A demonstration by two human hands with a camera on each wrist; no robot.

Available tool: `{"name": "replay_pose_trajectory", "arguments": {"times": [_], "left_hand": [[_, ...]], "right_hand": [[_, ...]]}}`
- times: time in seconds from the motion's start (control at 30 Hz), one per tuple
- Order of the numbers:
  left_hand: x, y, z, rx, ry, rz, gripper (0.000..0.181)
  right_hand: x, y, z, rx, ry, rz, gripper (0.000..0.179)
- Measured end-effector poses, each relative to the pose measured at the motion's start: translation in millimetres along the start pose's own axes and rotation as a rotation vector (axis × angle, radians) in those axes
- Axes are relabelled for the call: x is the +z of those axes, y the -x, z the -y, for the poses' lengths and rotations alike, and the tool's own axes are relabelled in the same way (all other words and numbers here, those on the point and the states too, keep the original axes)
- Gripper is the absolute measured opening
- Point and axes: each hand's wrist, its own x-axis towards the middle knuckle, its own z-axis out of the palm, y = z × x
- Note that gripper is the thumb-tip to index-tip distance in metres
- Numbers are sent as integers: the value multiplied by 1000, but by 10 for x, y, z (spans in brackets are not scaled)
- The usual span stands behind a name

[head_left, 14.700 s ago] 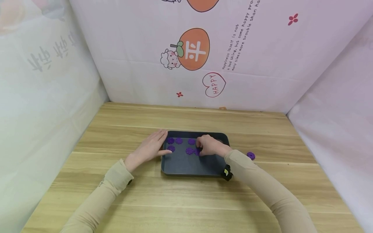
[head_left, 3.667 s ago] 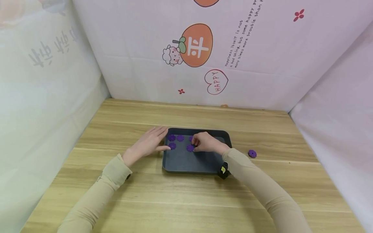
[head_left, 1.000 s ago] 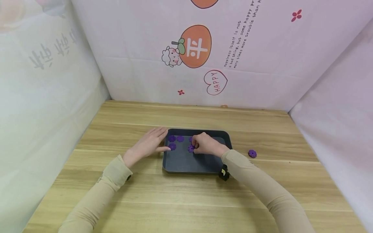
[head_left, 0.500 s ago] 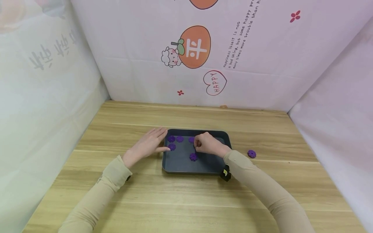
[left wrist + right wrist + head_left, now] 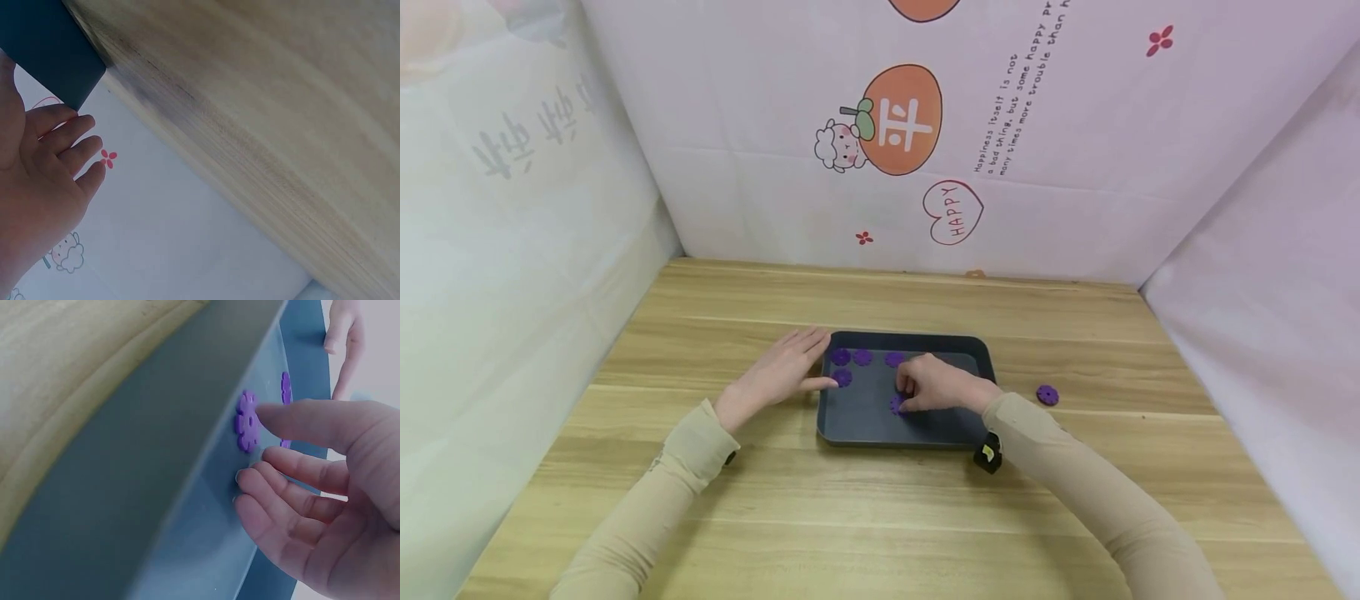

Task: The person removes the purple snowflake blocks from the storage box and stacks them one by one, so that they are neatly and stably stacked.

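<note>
Wood-grain table (image 5: 775, 517), dark tray (image 5: 857, 421), purple disc (image 5: 1042, 393) well apart

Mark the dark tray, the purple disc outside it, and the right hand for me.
Dark tray (image 5: 859, 420): head view, bare floor, near side.
Purple disc outside the tray (image 5: 1046, 397): head view, middle of top face.
Right hand (image 5: 943, 383): head view, back of the hand.

We count one wooden table (image 5: 850, 517), one dark tray (image 5: 853, 425) and two hands: one left hand (image 5: 778, 375) and one right hand (image 5: 943, 383). We can see six purple flower discs (image 5: 862, 357). Five are in the tray: three by its far left corner, one by its far edge, one nearer its middle. One is between the tray and the table's right edge.
</note>
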Motion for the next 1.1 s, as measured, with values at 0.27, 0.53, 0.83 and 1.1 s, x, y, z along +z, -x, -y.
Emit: {"name": "replay_pose_trajectory", "arguments": {"times": [0.27,0.53,0.83,1.1], "left_hand": [[17,13,-11,15,-21,-36,80],[26,16,-15,11,-12,-33,80],[0,10,-9,5,-1,-24,81],[11,5,-4,3,1,-25,80]], "right_hand": [[96,-3,-26,-16,31,-8,28],[126,-10,-8,-17,56,-3,24],[104,-3,15,-35,61,-2,24],[123,-25,18,-48,66,-10,23]]}}
